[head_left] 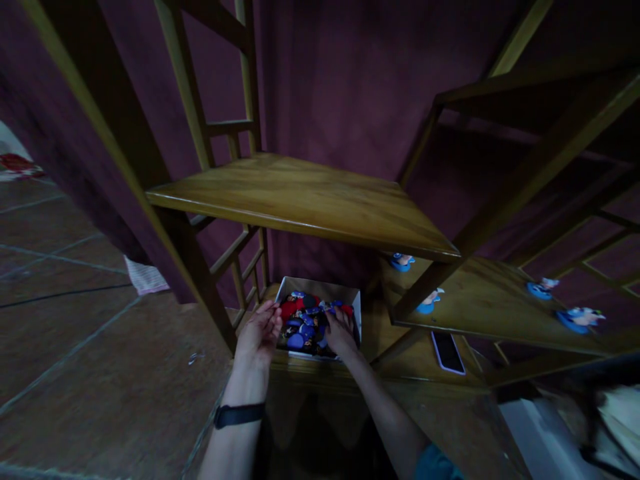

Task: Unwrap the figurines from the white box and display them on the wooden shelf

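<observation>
The hands are apart: left hand (259, 330), loosely spread, beside the white cardboard box's (340, 291) left end; right hand (343, 335) among small blue-and-red figurines (304, 330), grip unclear.

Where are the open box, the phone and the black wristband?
Open box (331, 292): head view, on the inside of its far wall.
Phone (449, 353): head view, middle of its dark screen.
Black wristband (240, 415): head view, middle of the strap.

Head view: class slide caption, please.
Left hand at the edge of a box on a wooden shelf, right hand among its colourful items.
</observation>
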Demonstrator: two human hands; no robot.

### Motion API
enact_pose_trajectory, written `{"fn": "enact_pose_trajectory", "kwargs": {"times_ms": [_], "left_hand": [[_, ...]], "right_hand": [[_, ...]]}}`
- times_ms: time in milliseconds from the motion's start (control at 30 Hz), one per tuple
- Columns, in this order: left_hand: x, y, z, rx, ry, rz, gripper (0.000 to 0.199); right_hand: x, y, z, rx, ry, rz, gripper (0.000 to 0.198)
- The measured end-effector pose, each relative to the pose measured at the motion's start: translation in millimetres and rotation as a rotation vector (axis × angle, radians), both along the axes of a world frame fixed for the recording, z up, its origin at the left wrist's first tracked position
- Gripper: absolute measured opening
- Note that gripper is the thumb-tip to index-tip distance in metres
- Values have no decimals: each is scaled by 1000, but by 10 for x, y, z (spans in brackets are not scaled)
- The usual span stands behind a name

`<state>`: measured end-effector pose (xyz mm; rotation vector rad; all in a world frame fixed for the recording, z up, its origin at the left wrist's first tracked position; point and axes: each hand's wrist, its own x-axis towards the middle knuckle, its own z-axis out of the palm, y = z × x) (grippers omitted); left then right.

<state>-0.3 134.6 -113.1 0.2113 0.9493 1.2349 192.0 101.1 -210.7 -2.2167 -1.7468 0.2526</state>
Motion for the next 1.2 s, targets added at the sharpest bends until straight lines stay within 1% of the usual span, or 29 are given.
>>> {"fn": "enact_pose_trajectory", "kwargs": {"times_ms": [133,233,300,400,467,600,667,733,800,867,933,1000,1067,1133,1200], "left_hand": [[-22,22,52,6,-20,12,19],[-32,21,79,-15,-37,7,19],[-39,25,81,-21,-41,-2,19],[-46,43,69,-14,-39,-2,20],[-45,57,63,-8,-42,-6,21],[-34,70,72,-10,-66,-31,21],[-20,67,76,-8,-76,-40,21],[12,57,69,-6,-77,-50,21],[75,38,50,-4,-62,-77,20],[172,6,24,-6,-9,-119,19],[297,-41,0,-6,79,-177,18],[430,-102,-22,11,168,-255,19],[552,-168,-45,45,251,-326,20],[652,-227,-76,72,328,-362,22],[723,-261,-115,86,357,-369,21]], "right_hand": [[-155,-160,26,9,83,123,39],[-138,-199,77,21,178,175,39],[-41,-173,118,53,182,123,41],[164,-44,184,101,51,-58,44],[265,78,222,61,-59,-133,42],[282,248,270,-58,-183,-179,37],[251,243,287,-76,-192,-184,35],[239,181,300,-59,-157,-192,33],[249,85,310,8,-45,-209,30],[259,-17,318,101,188,-239,23],[241,-109,334,175,551,-261,19],[186,-187,373,224,945,-259,24],[107,-249,435,252,1232,-228,30],[30,-293,506,265,1374,-201,30],[-15,-309,557,267,1424,-184,28]]}}
